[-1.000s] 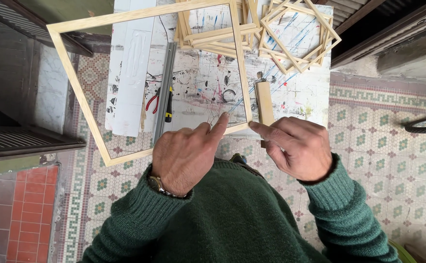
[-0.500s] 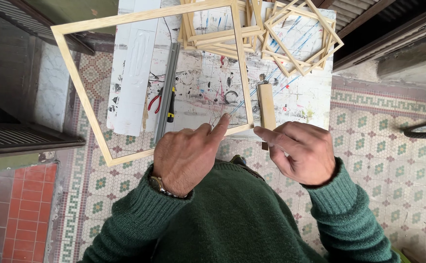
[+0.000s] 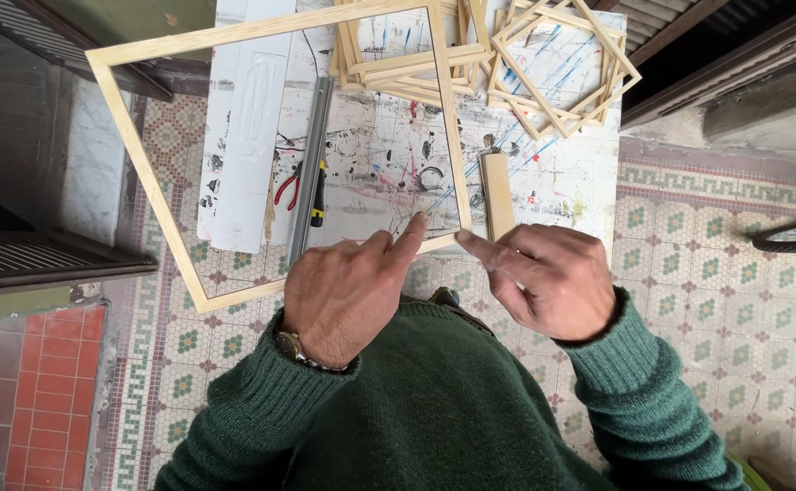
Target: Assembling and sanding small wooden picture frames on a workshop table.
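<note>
The large wooden frame point(image 3: 280, 155) was held at its near right corner, jutting over the left edge of the paint-spattered tabletop point(image 3: 544, 191). The left hand point(image 3: 348, 295) was pinched on the lower rail, forefinger stretched to the corner; the right hand point(image 3: 544, 277) was pressed on that corner with forefinger and thumb. Risk judged: the thin pale slats could be racked or the mitred joint opened, since most of the frame hung unsupported. Smaller frames point(image 3: 566, 64) were stacked beyond; red pliers point(image 3: 289, 186) lay nearby.
</note>
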